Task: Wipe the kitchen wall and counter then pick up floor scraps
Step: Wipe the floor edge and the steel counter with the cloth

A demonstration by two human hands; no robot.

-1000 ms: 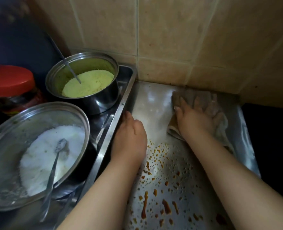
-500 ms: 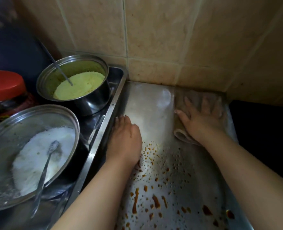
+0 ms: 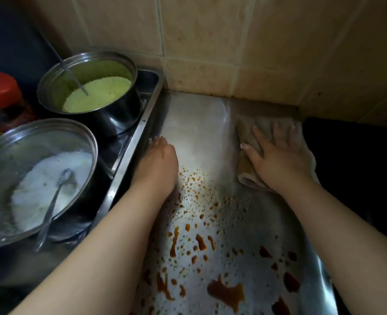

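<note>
Red-lidded jar [image 3: 0,89]: at the far left edge, a dark jar under a round red lid, partly cut off by the frame.
Wide steel bowl [image 3: 3,153]: near left, shiny and shallow, holding white grains with a metal spoon [image 3: 51,205] lying in them.
Deep steel pot [image 3: 119,117]: behind the bowl, filled with pale green-yellow grains; a thin metal handle [image 3: 67,69] leans out of it.
Steel tray [image 3: 131,153]: a rimmed rectangular tray carrying the bowl and the pot, its right rim running along the table's left edge.
Left hand [image 3: 157,164]: palm down on the table, fingers straight and relaxed, fingertips against the tray's rim, grasping nothing.
Stainless steel table [image 3: 197,123]: clean and shiny toward the back edge; brown sauce spots [image 3: 225,292] scattered over the near half.
Right hand [image 3: 276,155]: fingers spread flat, pressing down on the cloth.
Crumpled beige cloth [image 3: 244,169]: under the right hand in the table's back right corner, close to the wall.
Beige tiled wall [image 3: 233,46]: rises behind the table's back edge and turns the corner at the right.
</note>
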